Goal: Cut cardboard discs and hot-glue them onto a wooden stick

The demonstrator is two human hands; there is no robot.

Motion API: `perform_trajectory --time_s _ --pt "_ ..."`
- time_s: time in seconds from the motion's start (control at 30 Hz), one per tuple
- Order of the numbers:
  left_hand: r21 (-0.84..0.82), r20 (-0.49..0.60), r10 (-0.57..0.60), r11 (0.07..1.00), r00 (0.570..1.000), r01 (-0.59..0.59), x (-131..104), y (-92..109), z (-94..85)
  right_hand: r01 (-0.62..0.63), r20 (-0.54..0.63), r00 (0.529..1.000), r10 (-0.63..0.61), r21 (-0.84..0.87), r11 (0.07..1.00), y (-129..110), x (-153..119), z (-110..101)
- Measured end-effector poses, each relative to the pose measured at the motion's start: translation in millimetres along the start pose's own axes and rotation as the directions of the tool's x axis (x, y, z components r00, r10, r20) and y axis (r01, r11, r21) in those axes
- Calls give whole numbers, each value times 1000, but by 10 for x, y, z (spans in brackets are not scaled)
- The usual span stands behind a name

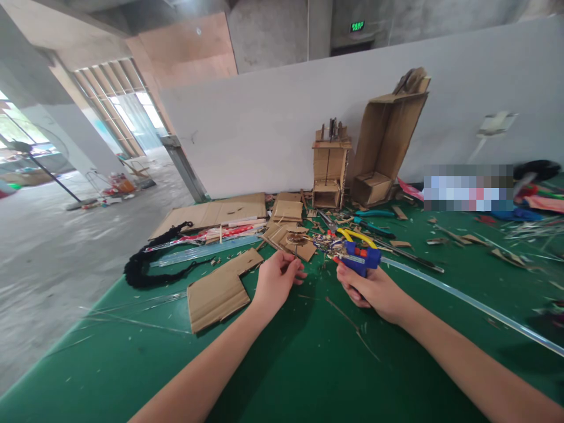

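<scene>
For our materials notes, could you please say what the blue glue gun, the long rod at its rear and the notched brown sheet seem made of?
Blue glue gun: probably smooth hard plastic, given its solid colour. Long rod: likely glossy hot-melt glue, as it looks translucent and shiny. Notched brown sheet: apparently matt cardboard, dull and tan.

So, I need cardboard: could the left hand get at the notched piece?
Probably yes: the notched piece lies uncovered beside the left hand, though that hand seems to hold a thin stick.

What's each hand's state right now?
Left hand: pinched closed, seemingly on a thin stick; too small to be sure.
Right hand: closed around the blue glue gun.
</scene>
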State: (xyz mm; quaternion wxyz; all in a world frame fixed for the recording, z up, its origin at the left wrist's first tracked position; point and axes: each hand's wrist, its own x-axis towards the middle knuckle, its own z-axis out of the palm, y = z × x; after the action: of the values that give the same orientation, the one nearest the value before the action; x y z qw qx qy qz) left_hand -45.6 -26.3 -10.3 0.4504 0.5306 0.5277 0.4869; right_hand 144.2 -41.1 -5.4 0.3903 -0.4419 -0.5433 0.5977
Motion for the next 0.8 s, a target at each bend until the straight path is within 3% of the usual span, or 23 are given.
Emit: perform_trajectory --time_s 0.8 --pt "-47 36 -13 999 999 15 -7 -17 5 38 -4 999 -39 -56 998 -17 -14 10"
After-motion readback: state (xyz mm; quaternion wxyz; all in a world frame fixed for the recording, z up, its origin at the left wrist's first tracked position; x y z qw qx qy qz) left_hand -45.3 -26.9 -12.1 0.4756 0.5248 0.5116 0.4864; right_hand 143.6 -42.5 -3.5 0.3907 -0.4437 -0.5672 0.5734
